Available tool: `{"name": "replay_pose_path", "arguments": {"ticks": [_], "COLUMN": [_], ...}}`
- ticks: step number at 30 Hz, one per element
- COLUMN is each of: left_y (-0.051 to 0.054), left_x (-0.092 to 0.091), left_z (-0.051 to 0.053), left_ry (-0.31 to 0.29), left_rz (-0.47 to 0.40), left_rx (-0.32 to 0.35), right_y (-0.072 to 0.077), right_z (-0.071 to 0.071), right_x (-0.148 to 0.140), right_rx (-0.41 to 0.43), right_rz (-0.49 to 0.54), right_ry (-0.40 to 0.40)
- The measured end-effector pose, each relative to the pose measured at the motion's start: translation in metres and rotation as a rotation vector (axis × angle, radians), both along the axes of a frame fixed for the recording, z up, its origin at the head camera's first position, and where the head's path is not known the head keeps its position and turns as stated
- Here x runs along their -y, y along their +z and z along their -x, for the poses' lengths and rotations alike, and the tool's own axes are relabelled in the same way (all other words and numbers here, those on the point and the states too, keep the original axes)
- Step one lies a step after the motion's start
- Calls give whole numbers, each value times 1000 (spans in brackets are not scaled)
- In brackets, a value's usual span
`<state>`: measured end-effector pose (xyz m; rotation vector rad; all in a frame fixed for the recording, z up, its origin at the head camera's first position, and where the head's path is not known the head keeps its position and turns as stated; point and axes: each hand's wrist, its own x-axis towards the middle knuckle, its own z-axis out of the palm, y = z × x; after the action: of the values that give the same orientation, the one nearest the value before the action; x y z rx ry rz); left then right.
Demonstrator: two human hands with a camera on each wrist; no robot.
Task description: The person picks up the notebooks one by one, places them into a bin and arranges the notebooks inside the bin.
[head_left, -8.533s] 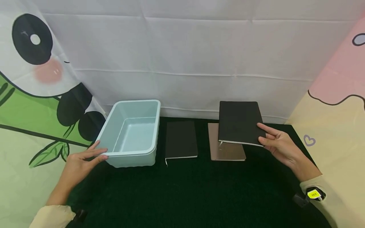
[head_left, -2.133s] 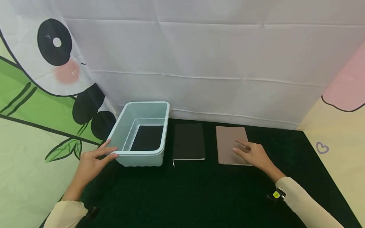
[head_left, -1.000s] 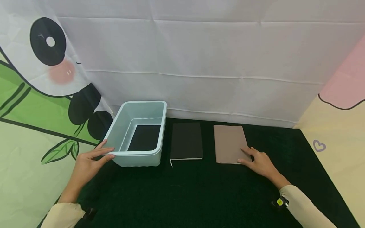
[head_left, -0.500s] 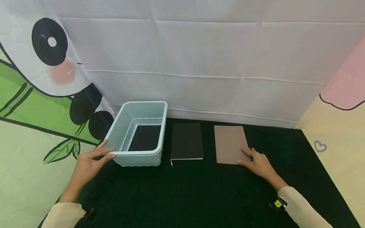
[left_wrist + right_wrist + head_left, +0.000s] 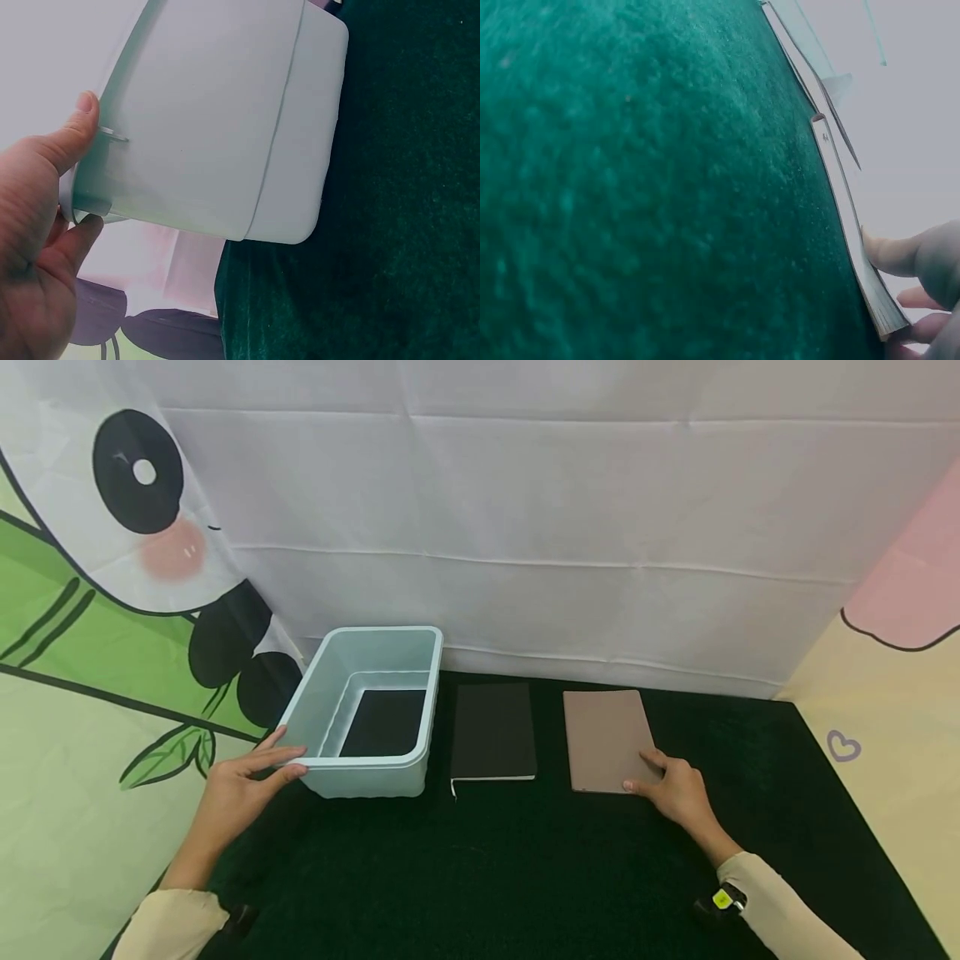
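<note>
You are, by the look of it, partway through: one book is in the bin [image 5: 367, 762], and two lie outside it on the bench [image 5: 487, 868]. The dark book [image 5: 384, 722] in the bin rests flat on its floor, toward the near right; the near rim hides its near edge, so you cannot check how it sits there. You have no lid on the bin, and you can see no second thing inside.

Outside, the black book [image 5: 493, 731] lies flat just right of the bin, apart from it, with its ribbon [image 5: 453, 790] trailing from the near left corner; neither of your hands is on it. The pink book [image 5: 606, 739] lies farther right, apart from the black one, and it is the one you have in hand: your right hand [image 5: 682, 789] grips its near right corner, thumb at the near edge and fingers about the right edge. It appears to be on the bench rather than lifted clear.

Your left hand [image 5: 238, 789] grips the bin's rim at the near left corner, thumb on the near side. The bin itself stands upright at the far left of the bench.
</note>
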<state>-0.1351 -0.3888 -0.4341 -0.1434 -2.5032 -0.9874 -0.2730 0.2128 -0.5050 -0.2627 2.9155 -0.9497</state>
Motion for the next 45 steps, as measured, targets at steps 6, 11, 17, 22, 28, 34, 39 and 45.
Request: {"name": "replay_pose_path", "arguments": {"ticks": [6, 11, 17, 22, 28, 34, 39, 45], "left_y": [0, -1, 1, 2, 0, -1, -1, 1], "left_x": [0, -1, -1, 0, 1, 1, 0, -2], "left_z": [1, 1, 2, -3, -3, -2, -3, -3], "left_ry": [-11, -9, -4, 22, 28, 25, 23, 20], "left_rz": [-2, 0, -2, 8, 15, 10, 8, 7], "left_rx": [-3, -4, -17, -14, 14, -1, 2, 10], "right_y": [0, 7, 18, 24, 22, 23, 21, 17], "right_z": [1, 4, 11, 18, 25, 26, 25, 25], "right_x": [-1, -4, -7, -10, -17, -22, -25, -29], "right_rx": [29, 118, 183, 313, 411, 443, 454, 489], "right_rz": [26, 63, 114, 295, 431, 498, 562, 657], "right_ry": [-15, -40, -4, 15, 62, 114, 110, 87]}}
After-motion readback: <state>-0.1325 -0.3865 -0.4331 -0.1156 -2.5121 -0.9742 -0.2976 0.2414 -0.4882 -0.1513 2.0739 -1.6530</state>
